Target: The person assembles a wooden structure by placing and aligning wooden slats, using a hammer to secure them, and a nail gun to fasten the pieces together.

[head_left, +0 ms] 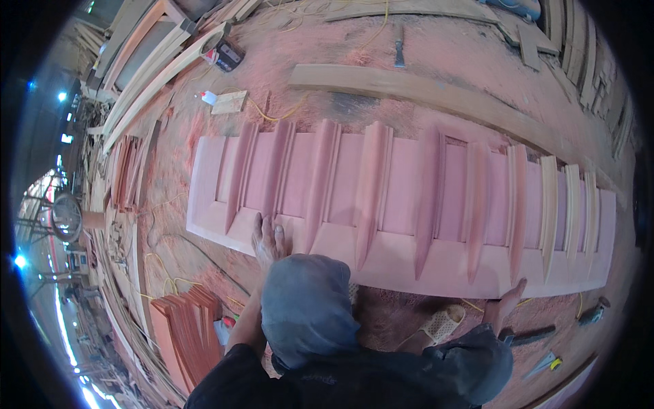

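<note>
A long pinkish wooden panel (327, 238) lies in front of me, crossed by a row of raised moulded ribs (320, 180) with flat fields between them. My left hand (270, 238) rests on the near border towards its left end, fingers stretched out and spread over the wood. At the near edge, towards the right end, is my right hand (505, 303). One digit of it reaches up onto the panel's edge; the other fingers are hidden. Several ribs at the right end look paler than the others.
Reddish boards (185, 334) stand bundled at the left. Beyond the panel lie a long plank (422, 92), a chisel-like tool (399, 53) and a small white bottle (207, 97). Dark hand tools (531, 337) lie at the lower right. A yellow cord (276, 117) crosses the dusty floor.
</note>
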